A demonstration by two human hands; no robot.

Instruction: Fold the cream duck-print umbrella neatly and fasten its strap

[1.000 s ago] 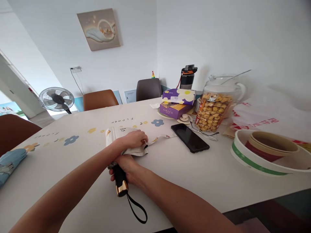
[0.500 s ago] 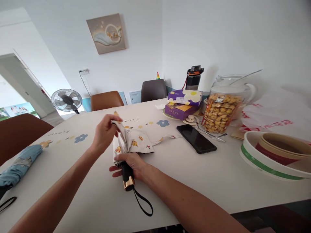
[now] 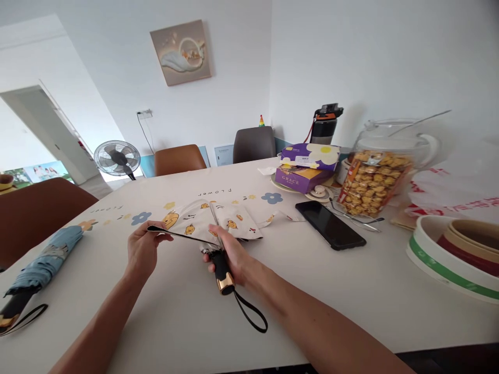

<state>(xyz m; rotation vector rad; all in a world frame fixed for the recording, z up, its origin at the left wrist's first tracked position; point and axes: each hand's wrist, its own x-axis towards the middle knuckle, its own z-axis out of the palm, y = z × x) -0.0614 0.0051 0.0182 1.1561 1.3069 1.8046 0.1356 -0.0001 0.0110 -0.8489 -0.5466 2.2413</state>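
A cream folding umbrella (image 3: 202, 221) printed with small yellow chicks lies on the white table (image 3: 312, 291) in front of me. My right hand (image 3: 230, 254) is closed round its black handle (image 3: 223, 269), which has a gold end cap and a black wrist loop (image 3: 251, 314). My left hand (image 3: 143, 248) pinches the edge of one canopy panel and holds it pulled out flat to the left. The umbrella's closing strap (image 3: 278, 217) trails to the right on the table.
A folded blue umbrella (image 3: 42, 262) lies at the left edge. A black phone (image 3: 330, 225), a purple box (image 3: 304, 169), a jar of snacks (image 3: 380, 166), a black bottle (image 3: 325, 124) and stacked paper bowls (image 3: 456, 249) stand at the right. Chairs and a fan stand beyond the table.
My left hand let go of the bunched canopy, took one panel edge and drew it out to the left. The right hand kept the handle and turned it slightly.
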